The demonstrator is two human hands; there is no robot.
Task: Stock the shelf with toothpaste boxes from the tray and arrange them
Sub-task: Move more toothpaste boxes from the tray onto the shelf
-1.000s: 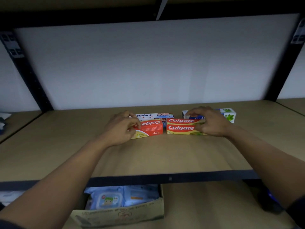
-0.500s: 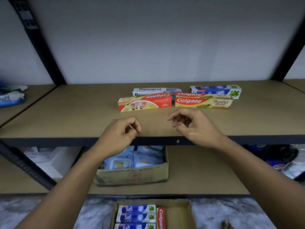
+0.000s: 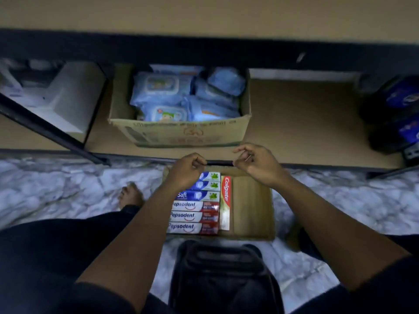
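A cardboard tray [image 3: 251, 205] lies on the marble floor below me. Inside, on its left side, lie several toothpaste boxes: blue Safi boxes [image 3: 199, 195] at the far end, white and red Pepsodent boxes [image 3: 195, 216] nearer me, and one red Colgate box [image 3: 225, 200] set lengthwise beside them. My left hand [image 3: 186, 171] hovers over the far Safi boxes with loosely curled fingers and holds nothing. Over the tray's far edge my right hand [image 3: 256, 164] hangs, fingers loosely curled and empty. The upper shelf board [image 3: 204, 12] shows only as a strip at the top.
On the lower shelf [image 3: 294, 123] stands a carton of blue wipe packs [image 3: 181, 123]. Dark packages [image 3: 399, 114] sit at the right, a white object [image 3: 61, 98] at the left. A black stool [image 3: 222, 275] is between my legs, and a bare foot [image 3: 130, 196] rests on the floor.
My view has tilted from the upper shelf down to the floor tray. Both hands let go of the boxes on the shelf, drew back and came down over the tray, empty.
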